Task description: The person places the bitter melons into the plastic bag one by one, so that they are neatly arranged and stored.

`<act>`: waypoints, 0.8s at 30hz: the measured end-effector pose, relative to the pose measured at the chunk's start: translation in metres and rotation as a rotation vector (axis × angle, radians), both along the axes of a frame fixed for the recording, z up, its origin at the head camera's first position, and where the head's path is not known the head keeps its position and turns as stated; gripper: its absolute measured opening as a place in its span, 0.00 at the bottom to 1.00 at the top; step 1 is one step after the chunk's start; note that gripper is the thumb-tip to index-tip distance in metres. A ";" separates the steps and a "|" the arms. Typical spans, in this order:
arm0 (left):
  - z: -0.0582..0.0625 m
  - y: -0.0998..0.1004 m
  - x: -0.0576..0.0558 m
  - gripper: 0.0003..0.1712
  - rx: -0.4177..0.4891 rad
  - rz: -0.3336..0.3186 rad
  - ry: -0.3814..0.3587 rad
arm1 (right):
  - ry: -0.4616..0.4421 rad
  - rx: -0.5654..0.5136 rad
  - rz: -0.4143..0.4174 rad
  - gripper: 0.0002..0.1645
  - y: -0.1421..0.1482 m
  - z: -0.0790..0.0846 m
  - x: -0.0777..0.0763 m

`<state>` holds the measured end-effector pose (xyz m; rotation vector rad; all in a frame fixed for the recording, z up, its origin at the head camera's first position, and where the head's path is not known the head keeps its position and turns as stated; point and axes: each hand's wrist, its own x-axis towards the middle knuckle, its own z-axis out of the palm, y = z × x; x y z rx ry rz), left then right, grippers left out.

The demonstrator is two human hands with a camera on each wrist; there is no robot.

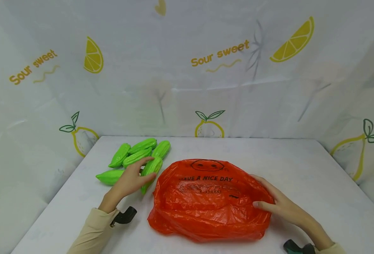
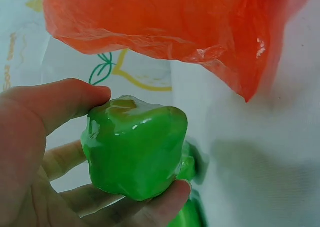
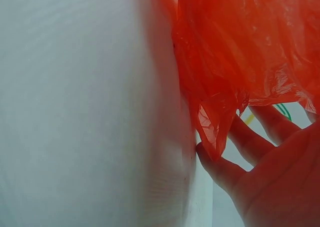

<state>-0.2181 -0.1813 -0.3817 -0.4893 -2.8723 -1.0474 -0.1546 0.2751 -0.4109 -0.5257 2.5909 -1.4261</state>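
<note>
My left hand [image 1: 132,180] grips a bright green, ridged gourd [image 1: 152,170] that looks like a bitter melon. In the left wrist view, the thumb and fingers surround its lobed, shiny end [image 2: 137,149]. More gourds of the same kind [image 1: 120,155] lie beside and behind that hand. Right of it, a crumpled red plastic bag [image 1: 206,201] printed with "HAVE A NICE DAY" lies on the table. My right hand [image 1: 280,203] holds the bag's right side, thumb in front and fingers partly hidden behind. A thin loop of the bag touches a fingertip in the right wrist view.
The white table [image 1: 285,151] meets a pale backdrop [image 1: 174,98] printed with lemons and "Sour sweet". Another green gourd [image 1: 109,177] lies close to the left wrist. A black device [image 1: 124,215] is fixed at the left wrist, with another [image 1: 298,247] at the right.
</note>
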 end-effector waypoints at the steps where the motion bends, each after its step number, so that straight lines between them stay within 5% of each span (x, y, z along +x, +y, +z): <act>1: 0.001 0.001 0.001 0.33 0.002 0.002 0.002 | 0.007 0.002 0.004 0.42 0.000 0.000 0.000; 24: 0.017 0.009 0.013 0.32 0.055 0.030 0.040 | 0.002 0.029 0.015 0.42 0.003 -0.001 -0.001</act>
